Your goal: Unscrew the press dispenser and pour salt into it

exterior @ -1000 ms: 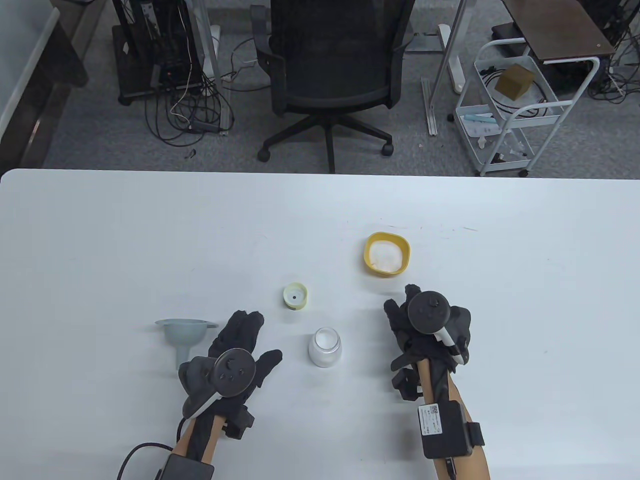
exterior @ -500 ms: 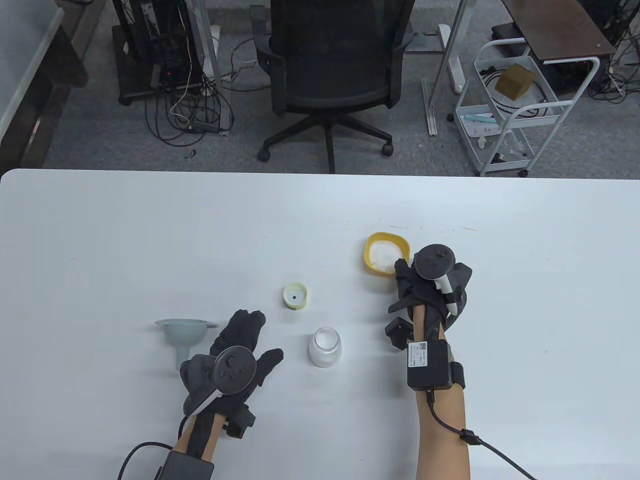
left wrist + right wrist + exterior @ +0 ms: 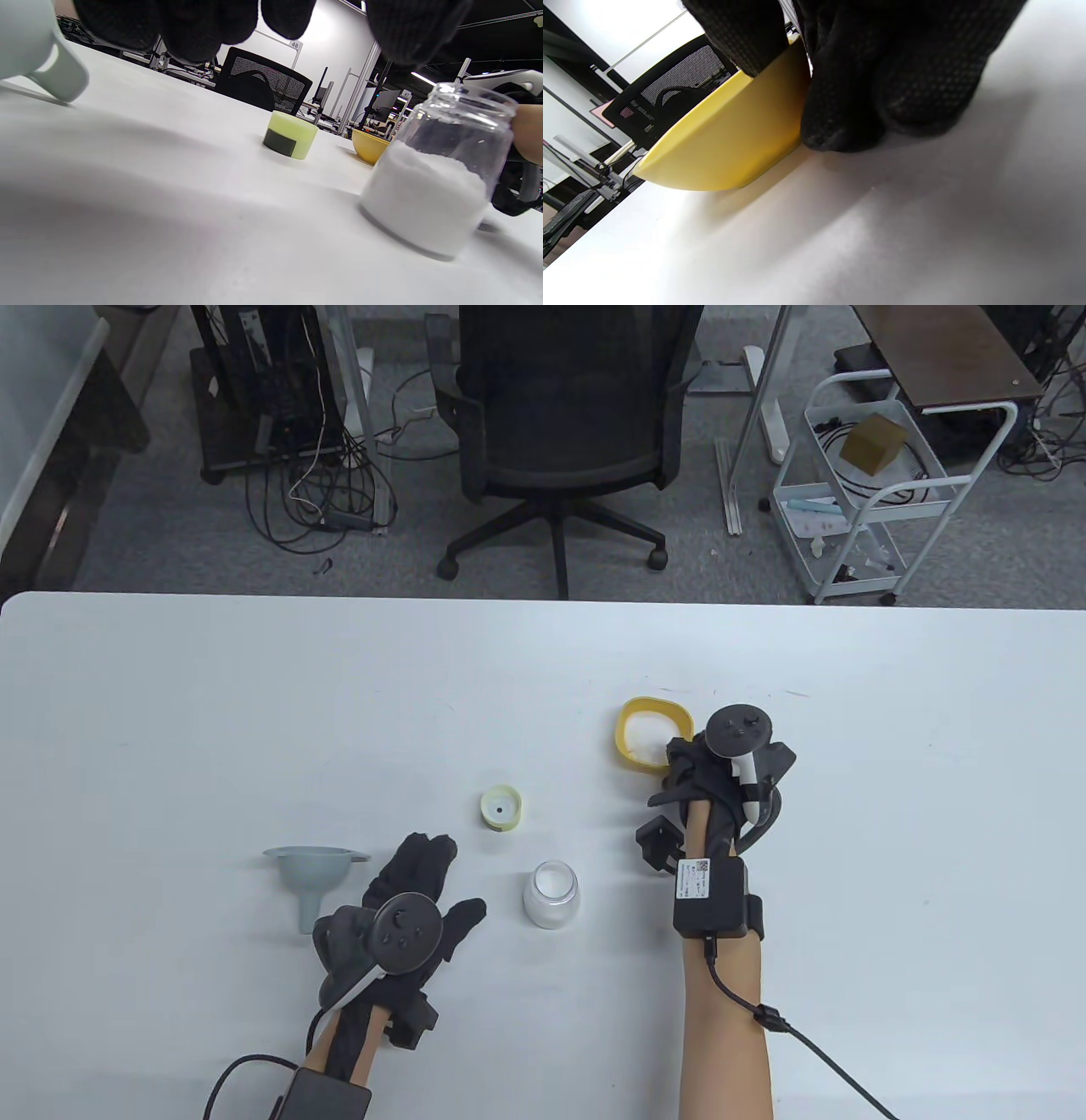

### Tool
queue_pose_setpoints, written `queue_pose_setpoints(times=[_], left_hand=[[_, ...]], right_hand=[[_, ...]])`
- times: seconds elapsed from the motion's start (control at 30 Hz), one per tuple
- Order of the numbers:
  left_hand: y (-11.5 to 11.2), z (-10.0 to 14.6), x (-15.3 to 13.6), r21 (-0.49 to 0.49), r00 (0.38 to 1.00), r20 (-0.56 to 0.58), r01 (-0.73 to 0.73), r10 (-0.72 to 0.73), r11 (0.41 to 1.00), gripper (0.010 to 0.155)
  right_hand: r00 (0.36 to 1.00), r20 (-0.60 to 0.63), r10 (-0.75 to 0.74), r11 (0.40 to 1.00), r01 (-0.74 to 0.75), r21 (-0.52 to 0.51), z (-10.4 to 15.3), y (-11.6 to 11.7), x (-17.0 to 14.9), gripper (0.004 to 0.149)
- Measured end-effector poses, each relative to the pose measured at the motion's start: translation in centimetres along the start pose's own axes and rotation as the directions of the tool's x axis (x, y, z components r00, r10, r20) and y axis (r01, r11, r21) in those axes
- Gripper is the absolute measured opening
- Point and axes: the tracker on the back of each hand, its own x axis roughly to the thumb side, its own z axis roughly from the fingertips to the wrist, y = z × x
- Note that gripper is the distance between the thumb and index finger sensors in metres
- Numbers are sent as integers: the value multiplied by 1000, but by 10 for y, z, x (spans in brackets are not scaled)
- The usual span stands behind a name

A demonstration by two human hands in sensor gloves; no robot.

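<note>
Table view: right hand [image 3: 721, 780] grips yellow bowl [image 3: 632, 725] near rim, seemingly tilted; jar [image 3: 551, 895] sits down-left; left hand [image 3: 407, 899] open, idle.

White table [image 3: 170, 712] bearing grey funnel [image 3: 307, 875], green cap [image 3: 501, 807], salt jar [image 3: 551, 895], yellow bowl [image 3: 635, 734].

I count: one yellow bowl [image 3: 632, 729], one glass jar [image 3: 551, 895], one green cap [image 3: 501, 808], one grey funnel [image 3: 307, 878], two gloved hands.
</note>
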Motion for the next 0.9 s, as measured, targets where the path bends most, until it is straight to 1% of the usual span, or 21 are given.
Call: queue_pose_setpoints(times=[0.23, 0.43, 0.53, 0.63, 0.73, 0.83, 0.9], left_hand=[[0, 0, -1, 2, 1000, -2, -3, 3, 1000, 92], [1, 0, -4, 14, 1000, -10, -16, 16, 1000, 91], [2, 0, -4, 27, 1000, -6, -12, 12, 1000, 91], [4, 1, -5, 40, 1000, -3, -12, 12, 999, 91], [4, 2, -5, 33, 1000, 6, -2, 2, 999, 91], [5, 3, -5, 39, 1000, 14, 27, -27, 999, 90], [5, 3, -5, 41, 1000, 16, 23, -23, 999, 90]], right_hand=[[1000, -7, -14, 1000, 14, -3, 0, 1, 7, 52], [1000, 26, 13, 999, -14, 40, 7, -5, 13, 49], [999, 49, -8, 993, 2, 116, 14, -9, 15, 49], [996, 89, -16, 977, -4, 213, 22, -12, 13, 50], [989, 124, -82, 953, 42, 299, 31, -14, 6, 51], [979, 157, -133, 915, 60, 400, 42, -16, -4, 50], [973, 166, -160, 904, 77, 421, 51, -17, -11, 51]])
